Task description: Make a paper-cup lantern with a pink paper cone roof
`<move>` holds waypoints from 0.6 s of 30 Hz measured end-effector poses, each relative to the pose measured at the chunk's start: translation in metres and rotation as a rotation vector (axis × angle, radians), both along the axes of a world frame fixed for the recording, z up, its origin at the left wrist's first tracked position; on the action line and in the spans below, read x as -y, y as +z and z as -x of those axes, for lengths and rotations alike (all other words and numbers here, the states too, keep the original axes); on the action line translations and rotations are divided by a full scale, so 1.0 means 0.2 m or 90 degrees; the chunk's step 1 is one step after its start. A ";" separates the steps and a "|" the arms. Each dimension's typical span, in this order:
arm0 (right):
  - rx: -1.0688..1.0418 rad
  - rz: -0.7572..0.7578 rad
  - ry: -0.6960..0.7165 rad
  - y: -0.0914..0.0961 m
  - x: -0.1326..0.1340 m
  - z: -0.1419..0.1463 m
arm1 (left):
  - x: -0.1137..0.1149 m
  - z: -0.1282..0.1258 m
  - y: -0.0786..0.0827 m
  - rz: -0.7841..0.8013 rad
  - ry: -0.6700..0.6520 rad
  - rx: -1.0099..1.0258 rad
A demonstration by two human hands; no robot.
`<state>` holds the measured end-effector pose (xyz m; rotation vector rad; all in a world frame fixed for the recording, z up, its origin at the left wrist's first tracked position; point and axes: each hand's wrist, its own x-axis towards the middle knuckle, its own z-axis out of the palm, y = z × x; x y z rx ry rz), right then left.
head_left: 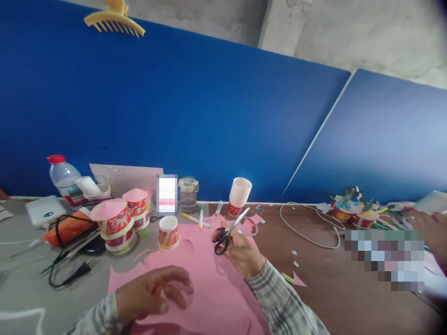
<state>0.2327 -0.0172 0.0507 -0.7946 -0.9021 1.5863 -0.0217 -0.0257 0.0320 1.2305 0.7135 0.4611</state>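
In my right hand point(242, 251) is a pair of scissors point(228, 231) with dark handles, its blades pointing up and to the right. My left hand point(157, 291) hovers over or rests on the large pink paper point(206, 274), fingers curved and apart, with nothing in it; whether it touches the sheet I cannot tell. The paper has cut, ragged edges. Just beyond it stands a single red and white paper cup point(169, 232). Behind the scissors is a stack of white paper cups point(240, 195). To the left, paper cups with pink cone tops point(109, 221) stand on other cups.
Markers point(201, 217) and a lidded jar point(188, 195) stand near the blue partition point(192, 107). At left are a plastic bottle point(66, 181), a black plug point(80, 272) and cables. A white cable point(307, 242) and decorated cups point(349, 211) lie right, near another person's hand point(428, 235).
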 end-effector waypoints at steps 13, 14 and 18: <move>-0.158 -0.070 0.077 0.14 0.11 -0.01 | -0.04 -0.13 -0.22 -0.070 0.195 -0.108; -0.175 -0.076 0.092 0.15 0.12 -0.01 | -0.03 -0.12 -0.21 -0.060 0.171 -0.098; -0.207 -0.067 0.143 0.16 0.12 -0.02 | -0.01 -0.10 -0.18 0.043 0.050 -0.092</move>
